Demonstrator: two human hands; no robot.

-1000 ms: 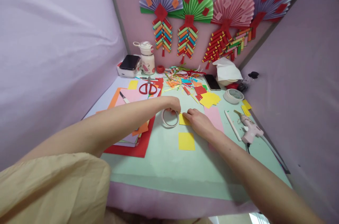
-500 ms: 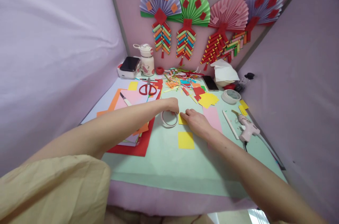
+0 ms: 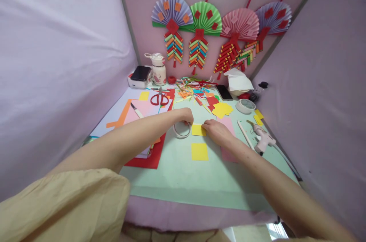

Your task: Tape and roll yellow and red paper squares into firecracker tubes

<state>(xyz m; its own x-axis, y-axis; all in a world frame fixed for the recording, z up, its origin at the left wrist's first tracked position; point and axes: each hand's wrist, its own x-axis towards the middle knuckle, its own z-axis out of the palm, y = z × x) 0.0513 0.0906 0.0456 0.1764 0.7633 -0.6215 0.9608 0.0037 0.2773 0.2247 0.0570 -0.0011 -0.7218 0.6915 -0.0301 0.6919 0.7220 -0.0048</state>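
Observation:
My left hand [image 3: 186, 115] rests curled on the far edge of a white tape roll [image 3: 181, 130] lying flat on the green mat [image 3: 183, 173]. Just to its right, my right hand [image 3: 217, 130] is pinched with fingertips on the right edge of a small yellow paper square [image 3: 198, 130]. The gap between the two hands spans that square. A second yellow square [image 3: 199, 151] lies loose on the mat just below it. A pink sheet [image 3: 228, 125] sits under my right wrist.
A stack of coloured sheets [image 3: 143, 120] with red scissors [image 3: 159, 98] lies at left. Paper strips [image 3: 191, 89], yellow squares [image 3: 223, 109], a phone [image 3: 223, 92], another tape roll [image 3: 245, 106], a glue stick [image 3: 243, 134] and a glue gun [image 3: 261, 138] sit at right. Paper fans [image 3: 206, 19] hang behind.
My right hand has slid to the right along the yellow square, uncovering more of it. The left hand stays on the tape roll. The camera has tilted slightly.

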